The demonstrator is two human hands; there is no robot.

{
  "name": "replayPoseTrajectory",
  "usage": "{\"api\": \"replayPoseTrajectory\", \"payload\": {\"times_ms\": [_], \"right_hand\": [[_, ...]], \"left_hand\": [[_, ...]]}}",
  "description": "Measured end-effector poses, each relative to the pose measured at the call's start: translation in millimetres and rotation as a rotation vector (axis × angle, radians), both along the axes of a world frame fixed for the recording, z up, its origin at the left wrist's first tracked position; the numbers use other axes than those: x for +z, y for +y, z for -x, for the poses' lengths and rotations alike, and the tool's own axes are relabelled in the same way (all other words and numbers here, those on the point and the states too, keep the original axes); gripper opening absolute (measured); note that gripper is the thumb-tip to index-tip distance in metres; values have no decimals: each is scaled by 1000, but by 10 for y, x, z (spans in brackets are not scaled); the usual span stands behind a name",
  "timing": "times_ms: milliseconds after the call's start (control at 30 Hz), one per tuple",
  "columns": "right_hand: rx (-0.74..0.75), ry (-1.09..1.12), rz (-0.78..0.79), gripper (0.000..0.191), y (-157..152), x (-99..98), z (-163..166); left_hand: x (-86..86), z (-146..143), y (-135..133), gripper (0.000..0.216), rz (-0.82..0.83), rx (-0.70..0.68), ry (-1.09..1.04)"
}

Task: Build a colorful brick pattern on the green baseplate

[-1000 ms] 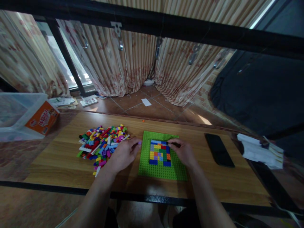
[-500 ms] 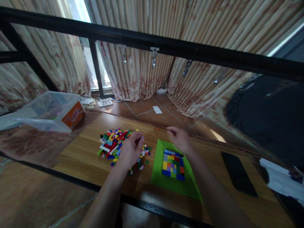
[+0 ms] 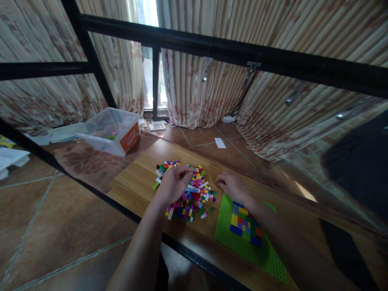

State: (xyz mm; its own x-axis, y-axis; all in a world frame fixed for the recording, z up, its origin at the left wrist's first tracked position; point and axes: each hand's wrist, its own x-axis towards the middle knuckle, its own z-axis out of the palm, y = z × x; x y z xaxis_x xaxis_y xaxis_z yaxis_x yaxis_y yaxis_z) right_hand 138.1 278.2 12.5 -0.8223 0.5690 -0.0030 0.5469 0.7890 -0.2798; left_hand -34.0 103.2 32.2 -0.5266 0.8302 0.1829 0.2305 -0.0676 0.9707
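My left hand is over the far left part of a heap of small toy bricks, its thumb and fingers drawn together. Whatever is between those fingertips is too small to make out. Beyond the far left corner of the green baseplate is my right hand, fingers curled in; their tips are partly hidden, so I cannot see what they hold. On the baseplate sits a block of coloured bricks in yellow, blue, red and orange, partly covered by my right forearm.
A clear plastic bin with an orange label stands past the table's left end. A dark flat object lies at the right of the wooden table. A black metal rail crosses in front of the curtains.
The view has swung left, so the table's things appear further right. My left hand has moved left over the heap. My right hand has shifted left, toward the heap.
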Motion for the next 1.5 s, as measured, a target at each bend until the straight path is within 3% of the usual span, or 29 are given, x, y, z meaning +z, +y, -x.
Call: {"api": "replayPoseTrajectory", "payload": {"times_ms": [133,233,367,600,833,1000,1100,1200,1267,1367,1500], "right_hand": [[112,-18,119,16,-318,132,-62],[103,64,167,19,-429,190,-46],[62,132,106,18,-426,124,91],[25,154,292,17,-431,-23,218],[18,216,351,10,-518,48,195],[-155,428,259,17,-460,379,-313],[-433,615,200,23,-425,480,-921],[-687,774,267,28,-492,344,-1458],[-748,822,367,31,-566,171,-1664],[-762,855,385,33,-644,-51,-1755],[-653,870,392,26,-650,-143,-1681]], "left_hand": [[14,45,-91,21,159,-42,232],[41,33,-112,24,229,-55,340],[71,-29,-102,24,259,-140,448],[53,-157,-64,19,293,-283,499],[19,-232,-40,16,397,-349,600],[5,-300,-21,16,458,-324,713],[0,-343,0,15,493,-297,774],[9,-364,21,10,511,-284,793],[15,-371,37,8,491,-279,754],[14,-410,83,14,413,-320,666],[-18,-620,219,19,270,-364,631]]}}
